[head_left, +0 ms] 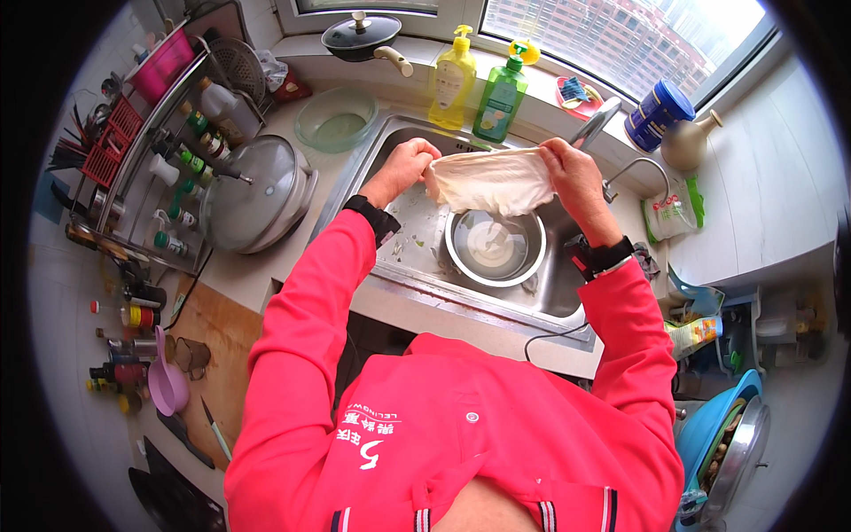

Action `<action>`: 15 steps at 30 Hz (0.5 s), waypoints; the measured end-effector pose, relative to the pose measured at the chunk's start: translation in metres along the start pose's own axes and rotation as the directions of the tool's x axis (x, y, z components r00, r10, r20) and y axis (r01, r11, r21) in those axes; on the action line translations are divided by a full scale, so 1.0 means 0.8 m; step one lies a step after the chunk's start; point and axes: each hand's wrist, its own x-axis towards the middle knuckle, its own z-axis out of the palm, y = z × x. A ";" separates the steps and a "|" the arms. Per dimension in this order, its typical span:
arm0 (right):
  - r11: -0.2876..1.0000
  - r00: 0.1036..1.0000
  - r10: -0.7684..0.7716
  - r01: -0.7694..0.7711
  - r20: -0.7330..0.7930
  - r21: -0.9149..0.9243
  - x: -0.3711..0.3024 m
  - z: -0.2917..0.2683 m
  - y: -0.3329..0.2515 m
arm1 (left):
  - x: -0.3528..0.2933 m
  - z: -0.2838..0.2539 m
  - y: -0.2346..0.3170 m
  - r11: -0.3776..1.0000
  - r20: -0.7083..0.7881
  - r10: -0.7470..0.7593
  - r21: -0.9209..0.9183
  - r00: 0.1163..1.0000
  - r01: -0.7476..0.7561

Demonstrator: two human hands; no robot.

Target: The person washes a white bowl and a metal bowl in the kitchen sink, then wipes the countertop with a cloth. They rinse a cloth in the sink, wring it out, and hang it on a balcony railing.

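My left hand point(403, 168) and my right hand point(572, 173) each grip one end of a pale, wet cloth point(492, 182), stretched between them above the steel sink point(425, 266). Directly under the cloth sits a round steel bowl point(461, 253) with whitish water in it. Both arms wear red sleeves and dark wristbands.
A yellow soap bottle point(452, 80) and a green soap bottle point(499, 97) stand behind the sink, beside the faucet point(596, 124). A glass bowl point(337, 120) and a lidded wok point(257, 191) sit to the left. A rack of bottles point(168, 151) and a cutting board point(217, 328) lie further left.
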 end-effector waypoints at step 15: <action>0.973 0.997 0.071 -0.072 0.013 0.221 0.005 -0.026 0.032 | -0.041 -0.017 0.000 0.991 0.160 0.126 -0.066 0.979 -0.116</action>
